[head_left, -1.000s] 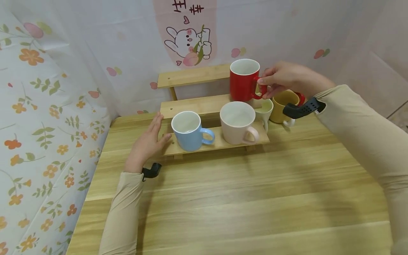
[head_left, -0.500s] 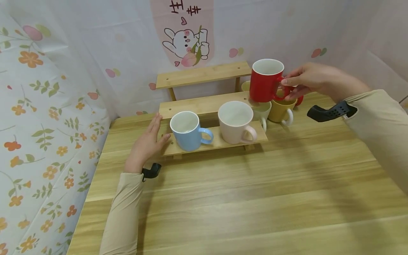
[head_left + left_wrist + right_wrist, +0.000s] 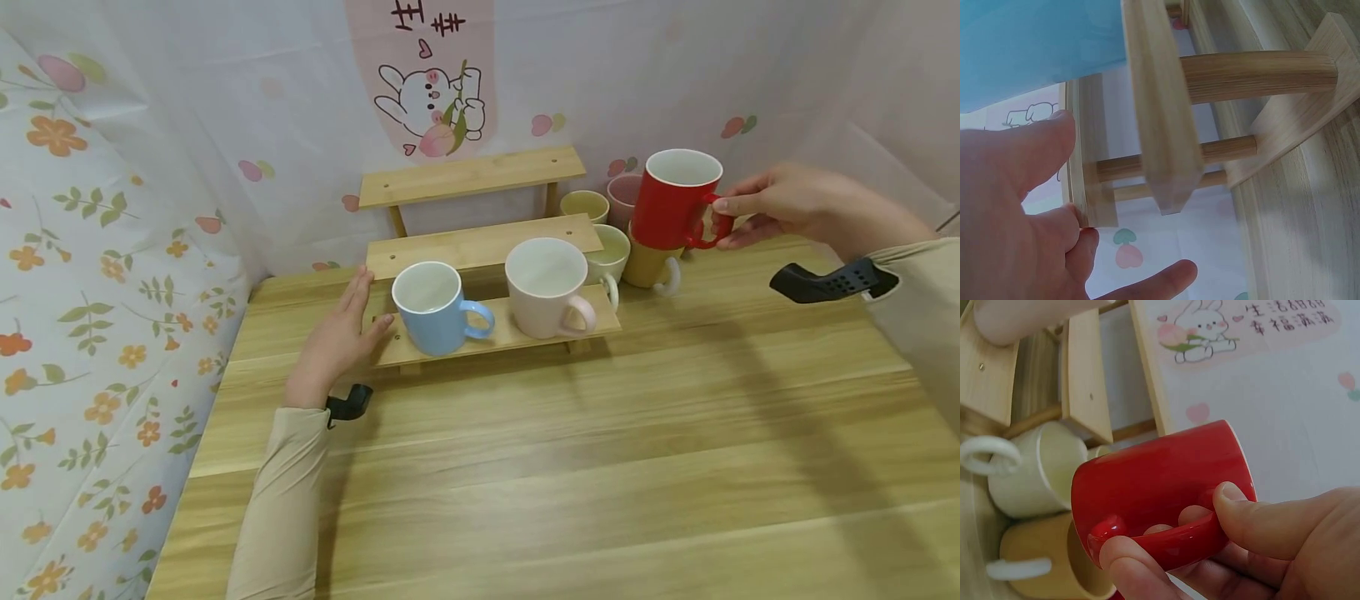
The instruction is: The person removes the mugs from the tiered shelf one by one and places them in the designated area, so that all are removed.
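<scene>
My right hand (image 3: 817, 208) pinches the handle of a red mug (image 3: 670, 212), white inside, held upright. In the head view the mug overlaps a mustard-yellow mug (image 3: 645, 268) behind the rack's right end. The right wrist view shows thumb and fingers around the handle of the red mug (image 3: 1160, 478). My left hand (image 3: 328, 350) rests with extended fingers against the left end of a three-step wooden rack (image 3: 468, 179). In the left wrist view its fingertips touch a shelf end (image 3: 1088, 212). A blue mug (image 3: 435, 321) and a pale pink mug (image 3: 542, 292) stand on the lowest step.
Right of the rack stand a pale green mug (image 3: 609, 250), a light yellow cup (image 3: 585, 204) and a dusky pink cup (image 3: 624, 196). A patterned cloth (image 3: 300, 125) hangs behind and to the left. The wooden table (image 3: 525, 475) stretches out in front.
My right hand has carried the red mug rightward, away from the rack's upper steps and over toward the mustard-yellow mug. The left hand has stayed at the rack's left end.
</scene>
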A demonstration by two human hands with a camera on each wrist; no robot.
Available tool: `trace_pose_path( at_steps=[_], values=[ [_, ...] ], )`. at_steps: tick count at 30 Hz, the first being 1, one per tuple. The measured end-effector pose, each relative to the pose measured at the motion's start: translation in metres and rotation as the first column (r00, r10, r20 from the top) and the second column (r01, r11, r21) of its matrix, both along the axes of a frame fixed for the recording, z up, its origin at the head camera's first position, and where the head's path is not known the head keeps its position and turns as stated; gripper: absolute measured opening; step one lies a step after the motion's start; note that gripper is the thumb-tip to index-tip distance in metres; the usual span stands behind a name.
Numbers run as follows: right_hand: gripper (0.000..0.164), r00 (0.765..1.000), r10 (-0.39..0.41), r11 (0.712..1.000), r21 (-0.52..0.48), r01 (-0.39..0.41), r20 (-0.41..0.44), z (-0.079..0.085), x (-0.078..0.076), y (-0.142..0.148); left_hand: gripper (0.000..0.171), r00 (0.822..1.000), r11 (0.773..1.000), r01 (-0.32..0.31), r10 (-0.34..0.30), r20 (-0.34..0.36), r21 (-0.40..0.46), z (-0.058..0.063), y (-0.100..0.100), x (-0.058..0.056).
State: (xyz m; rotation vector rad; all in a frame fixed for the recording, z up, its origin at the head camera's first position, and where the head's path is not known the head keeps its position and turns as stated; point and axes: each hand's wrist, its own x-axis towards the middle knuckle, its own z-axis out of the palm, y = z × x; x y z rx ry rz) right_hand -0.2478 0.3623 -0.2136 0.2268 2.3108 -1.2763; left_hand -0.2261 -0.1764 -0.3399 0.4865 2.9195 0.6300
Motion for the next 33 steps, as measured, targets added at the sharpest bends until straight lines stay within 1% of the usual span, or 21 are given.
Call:
trace_pose_path(
  at_steps=[4, 9, 13, 15, 20, 24, 28, 33],
  values=[
    [0.015, 1.0, -0.01, 1.0, 0.019, 0.01, 0.0, -0.006, 0.006, 0.015, 0.078, 1.0, 1.0, 0.004, -0.004, 0.0, -0.008, 0.0, 0.001, 0.0],
    [0.013, 0.999, -0.035, 0.999, -0.011, 0.035, 0.017, -0.013, 0.011, 0.031, 0.078, 1.0, 1.0, 0.003, -0.003, -0.005, 0.001, 0.001, 0.001, 0.001],
    [0.021, 0.998, -0.048, 0.998, -0.037, 0.05, 0.04, -0.02, 0.015, 0.041, 0.077, 1.0, 1.0, 0.004, -0.004, -0.018, 0.003, 0.001, 0.0, 0.002],
    [0.024, 0.997, -0.065, 0.997, -0.035, 0.067, 0.05, -0.023, 0.019, 0.046, 0.077, 1.0, 1.0, 0.005, -0.005, -0.02, 0.008, 0.0, 0.0, 0.002],
    [0.023, 0.993, -0.09, 0.994, -0.061, 0.095, 0.074, -0.033, 0.024, 0.058, 0.077, 1.0, 1.0, -0.009, 0.009, -0.01, 0.024, 0.0, 0.0, 0.004],
    [0.027, 0.992, -0.09, 0.993, -0.068, 0.096, 0.086, -0.044, 0.028, 0.064, 0.077, 1.0, 1.0, -0.013, 0.013, -0.011, 0.017, 0.001, 0.0, 0.004],
    [0.029, 0.992, -0.094, 0.992, -0.074, 0.101, 0.085, -0.06, 0.032, 0.067, 0.076, 1.0, 1.0, -0.007, 0.007, -0.008, 0.003, 0.003, 0.002, 0.003],
    [0.03, 0.991, -0.095, 0.99, -0.094, 0.103, 0.093, -0.078, 0.033, 0.067, 0.076, 1.0, 1.0, -0.005, 0.005, -0.008, 0.003, 0.002, 0.004, 0.003]
  ],
)
